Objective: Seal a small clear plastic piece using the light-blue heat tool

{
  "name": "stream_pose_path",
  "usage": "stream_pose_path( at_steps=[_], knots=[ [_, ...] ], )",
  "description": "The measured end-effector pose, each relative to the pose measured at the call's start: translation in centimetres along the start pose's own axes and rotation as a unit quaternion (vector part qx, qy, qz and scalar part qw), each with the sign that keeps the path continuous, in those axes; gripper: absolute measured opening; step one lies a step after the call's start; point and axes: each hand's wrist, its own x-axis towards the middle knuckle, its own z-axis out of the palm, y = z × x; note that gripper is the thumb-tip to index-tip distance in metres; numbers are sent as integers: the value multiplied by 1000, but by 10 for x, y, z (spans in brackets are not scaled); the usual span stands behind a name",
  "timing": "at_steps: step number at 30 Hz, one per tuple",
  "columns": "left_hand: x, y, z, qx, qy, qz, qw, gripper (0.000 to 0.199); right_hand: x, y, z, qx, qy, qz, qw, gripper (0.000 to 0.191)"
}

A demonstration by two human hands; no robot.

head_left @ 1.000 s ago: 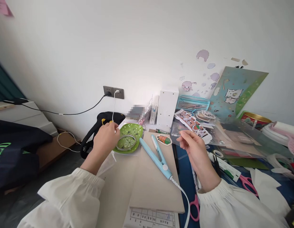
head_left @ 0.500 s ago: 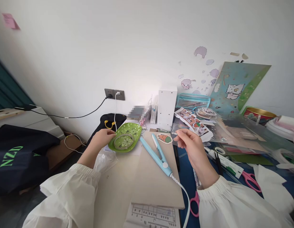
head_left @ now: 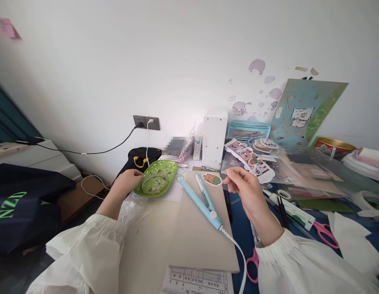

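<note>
My left hand [head_left: 127,185] grips the left edge of a green patterned tray [head_left: 171,169], which holds a clear round-edged item [head_left: 154,183]. My right hand [head_left: 243,185] is raised at the right, thumb and fingertips pinched together; what they hold, if anything, is too small to make out. Between my hands a light blue mini hair straightener [head_left: 201,204] lies on a beige board [head_left: 198,241], its arms apart. Just left of my right fingertips, a carrot sticker [head_left: 211,179] lies at the board's far end.
Pink scissors [head_left: 326,234], black tweezers [head_left: 282,210], rolls of tape and sticker sheets [head_left: 249,158] crowd the right side. A white box [head_left: 214,141] stands at the wall. Crumpled clear plastic [head_left: 132,210] lies by my left wrist. A white cord [head_left: 238,249] curves toward the front edge.
My left hand and the green tray have shifted slightly left and toward me. My right hand stays nearly where it was, its fingers still pinched. The view has moved a little.
</note>
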Motion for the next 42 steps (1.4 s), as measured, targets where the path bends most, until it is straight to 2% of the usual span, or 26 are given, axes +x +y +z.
stream_pose_path(
  at_steps=[9, 15, 17, 20, 23, 25, 26, 28, 30, 33, 36, 38, 39, 40, 42],
  knots=[
    [-8, 11, -4, 18, -1, -1, 1000, 17, -2, -1, 2, -3, -7, 8, 1000, 26],
    [-11, 13, -5, -15, 17, -5, 1000, 10, -2, -1, 1, -2, -15, 7, 1000, 26],
    [-15, 15, -9, -38, 40, -7, 998, 11, -1, -1, 1, -3, -19, 8, 1000, 27],
    [-26, 27, -17, -95, 108, 4, 990, 20, -2, -1, 1, -7, -28, 10, 1000, 26],
    [-45, 51, -20, -195, 144, 77, 967, 37, -4, 0, 3, -15, -43, 13, 999, 25],
    [-61, 69, -15, -263, 100, 135, 950, 43, -6, 0, 5, -22, -60, 14, 998, 24],
    [-70, 77, -12, -302, 44, 165, 938, 43, -8, 0, 6, -26, -70, 14, 997, 24],
    [-88, 91, -1, -419, -144, 196, 875, 41, -10, 1, 10, -34, -90, 15, 995, 24],
    [-102, 99, 10, -475, -280, 179, 815, 37, -13, 1, 13, -40, -108, 18, 993, 24],
    [-115, 104, 22, -499, -336, 148, 785, 24, -16, 3, 17, -53, -136, 23, 989, 27],
    [-115, 103, 27, -533, -314, 124, 776, 19, -17, 6, 18, -53, -155, 32, 986, 38],
    [-109, 101, 26, -568, -253, 99, 777, 19, -18, 7, 17, -87, -155, 47, 983, 50],
    [-106, 100, 25, -586, -217, 85, 776, 19, -19, 6, 17, -143, -151, 44, 977, 52],
    [-102, 99, 24, -601, -182, 73, 775, 19, -20, 6, 18, -226, -146, 31, 962, 49],
    [-95, 96, 22, -624, -124, 54, 769, 19, -23, 3, 21, -421, -145, -9, 895, 39]
  ],
)
